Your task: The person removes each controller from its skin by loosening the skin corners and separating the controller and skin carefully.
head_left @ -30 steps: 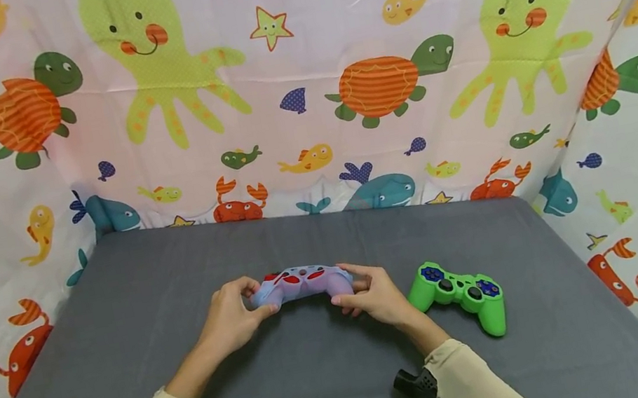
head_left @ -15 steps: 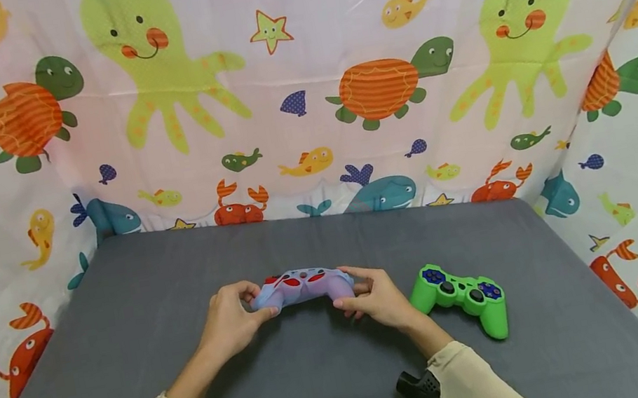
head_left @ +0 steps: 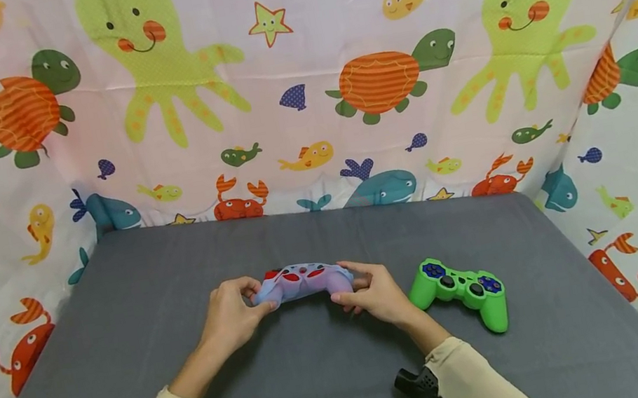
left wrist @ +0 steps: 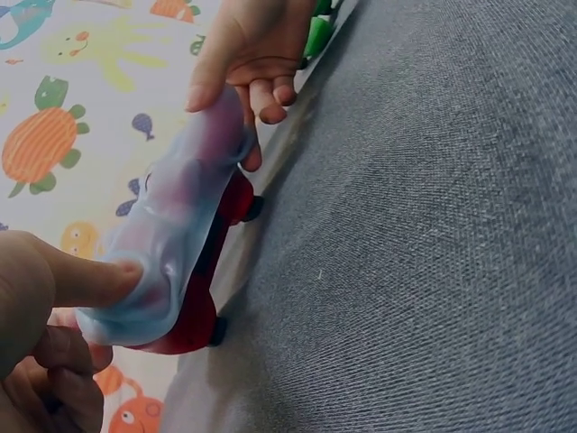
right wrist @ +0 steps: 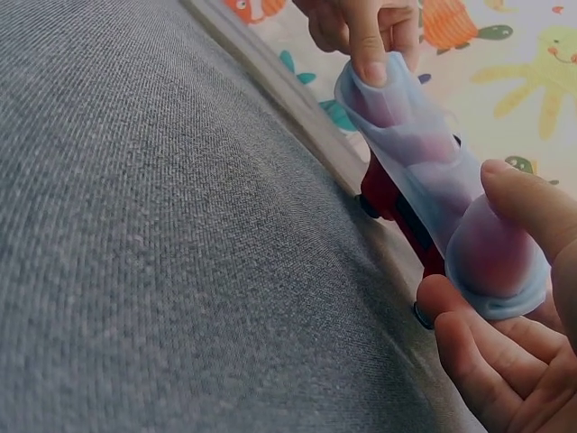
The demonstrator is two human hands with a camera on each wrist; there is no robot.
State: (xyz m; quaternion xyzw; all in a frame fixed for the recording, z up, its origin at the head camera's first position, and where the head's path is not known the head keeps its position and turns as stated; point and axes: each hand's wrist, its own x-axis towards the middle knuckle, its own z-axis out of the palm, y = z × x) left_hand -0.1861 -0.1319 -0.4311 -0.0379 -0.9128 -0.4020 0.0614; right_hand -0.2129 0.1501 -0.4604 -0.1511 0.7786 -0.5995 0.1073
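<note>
Controller between left fingers and right fingers.

White cloth printed with cartoon sea animals hangs behind and beside a grey-covered table.

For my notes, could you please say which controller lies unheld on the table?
The green controller; the red controller with the pale cover is held between the left hand and right hand.

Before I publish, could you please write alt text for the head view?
A person's left hand and right hand hold a red game controller in a translucent blue-purple cover over a grey cloth tabletop; a green game controller lies at the right.
</note>
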